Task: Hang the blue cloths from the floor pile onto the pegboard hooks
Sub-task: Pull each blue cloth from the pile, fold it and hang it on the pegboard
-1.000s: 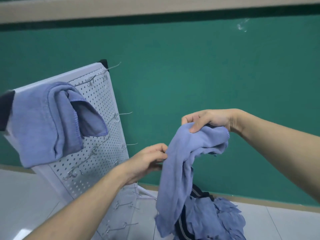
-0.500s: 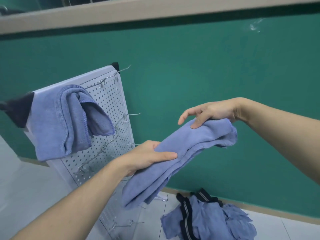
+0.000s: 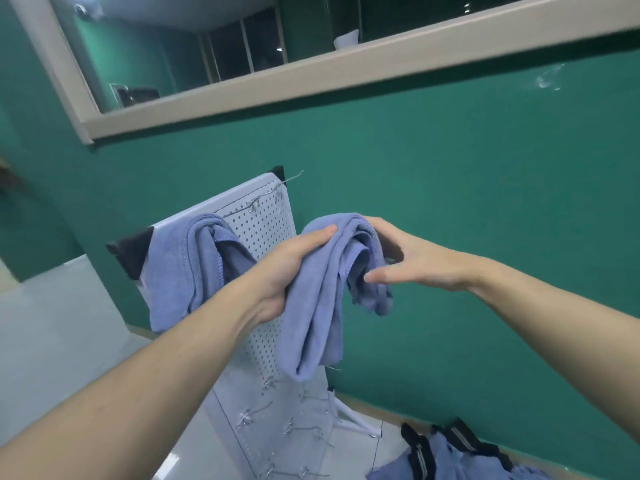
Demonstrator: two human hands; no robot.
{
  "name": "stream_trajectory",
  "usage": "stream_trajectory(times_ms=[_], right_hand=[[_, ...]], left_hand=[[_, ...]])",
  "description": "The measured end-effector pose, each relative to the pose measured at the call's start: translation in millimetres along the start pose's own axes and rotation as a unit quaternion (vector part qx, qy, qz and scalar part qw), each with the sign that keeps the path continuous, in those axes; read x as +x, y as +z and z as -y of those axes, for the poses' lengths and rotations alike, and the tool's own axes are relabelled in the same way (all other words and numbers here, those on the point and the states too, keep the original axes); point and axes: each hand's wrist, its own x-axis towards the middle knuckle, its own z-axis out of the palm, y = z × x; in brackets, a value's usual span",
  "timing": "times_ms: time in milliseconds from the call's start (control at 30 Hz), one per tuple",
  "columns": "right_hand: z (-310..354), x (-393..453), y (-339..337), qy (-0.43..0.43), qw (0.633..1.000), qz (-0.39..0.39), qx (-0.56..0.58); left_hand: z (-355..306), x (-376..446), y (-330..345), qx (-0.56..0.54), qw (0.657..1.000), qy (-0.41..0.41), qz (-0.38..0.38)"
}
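A blue cloth [image 3: 318,306] hangs folded in front of the white pegboard [image 3: 263,230], at its right edge. My left hand [image 3: 294,268] grips the cloth from the left, thumb over its top. My right hand [image 3: 408,258] has straight fingers, some over the cloth's top fold and some against its right side. Whether the cloth sits on a hook is hidden. Another blue cloth [image 3: 183,271] hangs on the board's upper left. The floor pile [image 3: 450,459] of blue cloths lies at the lower right.
The pegboard leans against a green wall [image 3: 450,185] on white legs, with several bare metal hooks [image 3: 249,415] low down and one hook [image 3: 292,178] at its top right. A dark strap lies across the pile. Pale tiled floor [image 3: 52,341] spreads left.
Both hands have lifted the cloth up and left to the pegboard's right edge. The right hand has loosened from a pinch to straight fingers. The camera has tilted up, showing a window above.
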Motion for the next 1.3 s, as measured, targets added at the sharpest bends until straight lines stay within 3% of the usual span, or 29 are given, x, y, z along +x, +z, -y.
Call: stream_trajectory(times_ms=[133,267,400,533,600,733,1000,1300], right_hand=[[8.5,20.9,9.2,-0.094,0.975,-0.199,-0.035],[27.9,42.7,9.0,-0.146,0.949,-0.278,-0.010],[44.7,66.4,12.8,-0.141,0.948,-0.283,-0.032],[58.1,89.4,16.0,-0.139,0.944,-0.289,-0.071],[63.6,102.2,14.0,-0.137,0.940,-0.305,-0.071],[71.2,125.5,7.1,-0.126,0.934,-0.323,-0.089],[55.8,157.3,10.3,-0.079,0.939,-0.313,-0.121],[53.4,186.5,28.8,-0.079,0.949,-0.272,-0.139]], left_hand=[[-22.9,-4.9,-0.6,-0.009,0.999,-0.010,-0.046],[-51.9,-7.9,-14.6,-0.005,0.998,-0.031,-0.049],[-85.7,-10.7,-36.6,0.066,0.996,-0.041,-0.053],[-114.5,-8.5,-55.2,0.150,0.980,-0.008,-0.130],[-124.5,-3.0,-61.7,0.181,0.975,0.006,-0.132],[-130.1,15.0,-68.3,0.141,0.977,0.047,-0.154],[-114.6,38.4,-94.5,0.173,0.974,0.025,-0.145],[-95.7,42.0,-118.7,0.051,0.980,0.024,-0.192]])
